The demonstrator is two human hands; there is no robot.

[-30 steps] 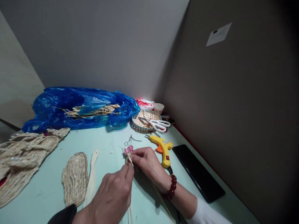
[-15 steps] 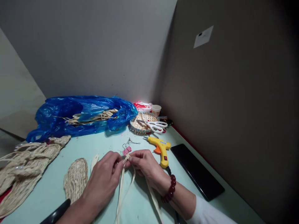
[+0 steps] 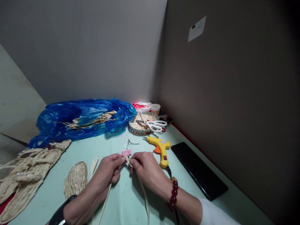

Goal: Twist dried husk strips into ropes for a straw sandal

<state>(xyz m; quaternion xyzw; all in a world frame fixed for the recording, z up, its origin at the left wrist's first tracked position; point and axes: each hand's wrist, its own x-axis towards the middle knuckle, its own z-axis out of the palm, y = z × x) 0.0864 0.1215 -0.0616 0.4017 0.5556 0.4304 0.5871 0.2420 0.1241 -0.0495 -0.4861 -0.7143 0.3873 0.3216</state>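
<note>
Your left hand (image 3: 108, 171) and right hand (image 3: 148, 170) pinch the pale strands (image 3: 127, 160) below the pink clip (image 3: 127, 152); uneven pulling could slip them free.

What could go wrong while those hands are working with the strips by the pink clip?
The pale strips might slip out of the pink binder clip if the hands tug too hard. The right hand is near the yellow glue gun, so it could bump it, and the metal tip might burn if it's hot.
</note>
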